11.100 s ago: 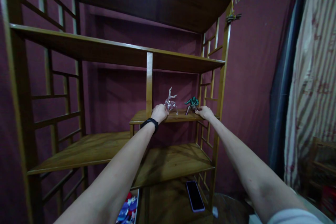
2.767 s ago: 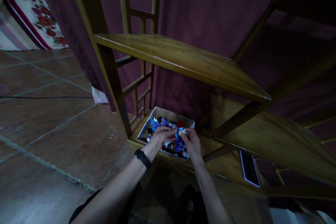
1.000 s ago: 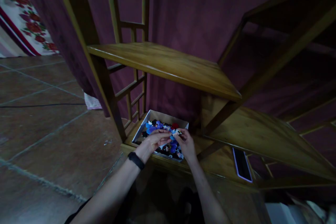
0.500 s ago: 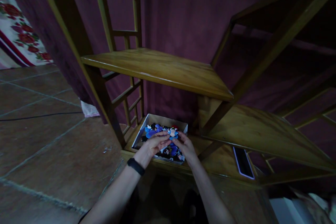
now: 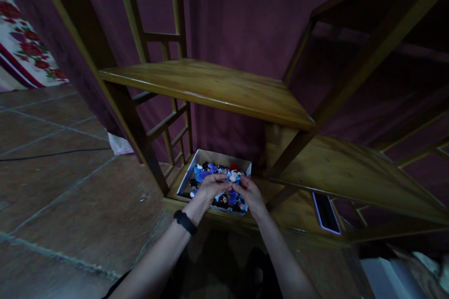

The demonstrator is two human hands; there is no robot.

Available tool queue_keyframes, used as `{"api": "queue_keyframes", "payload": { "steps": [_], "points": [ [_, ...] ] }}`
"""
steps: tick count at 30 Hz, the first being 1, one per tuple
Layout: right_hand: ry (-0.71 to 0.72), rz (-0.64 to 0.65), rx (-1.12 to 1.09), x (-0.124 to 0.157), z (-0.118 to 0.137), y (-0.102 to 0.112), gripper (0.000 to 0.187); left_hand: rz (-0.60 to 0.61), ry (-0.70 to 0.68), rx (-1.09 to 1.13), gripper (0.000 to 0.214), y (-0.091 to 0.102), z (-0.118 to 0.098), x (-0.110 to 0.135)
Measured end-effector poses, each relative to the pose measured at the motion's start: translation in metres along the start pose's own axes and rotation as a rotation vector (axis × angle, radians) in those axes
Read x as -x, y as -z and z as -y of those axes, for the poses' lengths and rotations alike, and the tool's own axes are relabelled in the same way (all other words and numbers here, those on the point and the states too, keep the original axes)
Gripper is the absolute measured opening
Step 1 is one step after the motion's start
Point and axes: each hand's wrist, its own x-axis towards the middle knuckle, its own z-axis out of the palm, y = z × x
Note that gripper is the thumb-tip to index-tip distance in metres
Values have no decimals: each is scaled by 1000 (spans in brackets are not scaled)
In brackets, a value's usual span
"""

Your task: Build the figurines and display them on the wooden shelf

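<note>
Left hand (image 5: 211, 188) and right hand (image 5: 249, 193), forearms converging, jointly pinch small blue-and-pale figurine (image 5: 233, 176) over open white cardboard box (image 5: 224, 156). Glossy brown wooden shelf (image 5: 210, 86) above; purple-edged black phone (image 5: 326, 213) to right.

The wooden shelf (image 5: 210, 86) is showing a smooth, glossy finish. The small figure (image 5: 233, 177) is looking like plastic, the box (image 5: 220, 159) like matt cardboard.

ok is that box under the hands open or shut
Open: no lid covers the box, and the small figures inside show on both sides of the left hand.
</note>
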Motion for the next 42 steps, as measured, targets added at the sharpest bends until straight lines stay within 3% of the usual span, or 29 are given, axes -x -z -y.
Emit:
{"api": "queue_keyframes", "payload": {
  "steps": [7,17,27,31,36,42],
  "points": [
    [-45,-76,14,4,1,3,41,81,-104,-72,44,-2,0,3],
    [164,-40,332,-1,6,2,28,99,-360,-247,34,-4,5,-7],
    [329,-94,314,11,19,-2,24,81,-498,-385,26,-2,0,6],
    [244,-94,228,9,19,-3,27,98,-444,-300,28,-4,-4,5],
    [6,-135,23,7,16,-1,33,122,-237,-80,31,-5,-9,6],
    [-5,-144,-106,5,13,-2,35,78,-74,77,26,-2,-8,5]
  ]
}}
